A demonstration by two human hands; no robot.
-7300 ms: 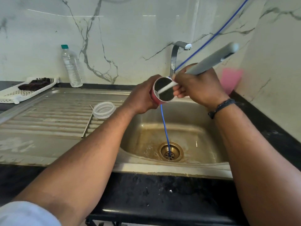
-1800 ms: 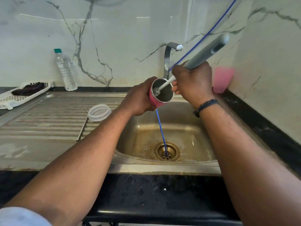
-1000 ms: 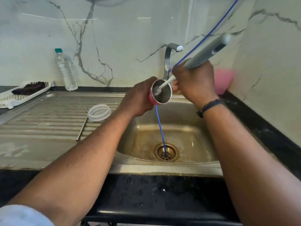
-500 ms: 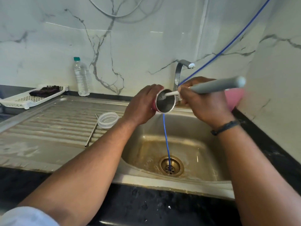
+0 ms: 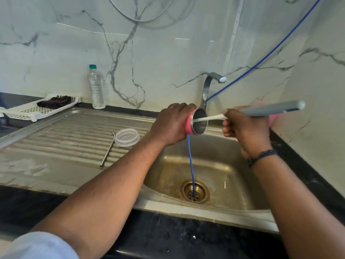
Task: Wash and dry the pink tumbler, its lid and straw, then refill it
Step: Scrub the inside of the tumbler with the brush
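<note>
Now the left hand (image 5: 170,126) grips the pink tumbler (image 5: 194,122) with its fingers wrapped around the body, and holds it on its side over the sink basin (image 5: 220,165). I think the tumbler is tilted like this so that its open mouth faces the right hand and dirty water can fall into the basin, not on the counter (image 5: 168,232). The right hand (image 5: 244,126) is closed around the grey handle of a bottle brush (image 5: 268,110). The white stem of the brush goes almost level into the mouth of the tumbler; the bristle head is hidden inside. This level line probably lets the brush reach the bottom.

On the ribbed draining board (image 5: 61,143), left of the basin, lie the clear lid (image 5: 127,137) and the metal straw (image 5: 107,149), just beside each other. They seem to wait there for their turn, near but out of the way.

By count I see one tumbler, one lid, one straw and one brush. There is also one tap (image 5: 209,86), with no water running from it as far as I can tell, one water bottle (image 5: 96,86) against the wall, perhaps for the refill, one white tray (image 5: 28,111) holding a dark cloth, and one blue tube (image 5: 191,165) going down into the drain.
</note>
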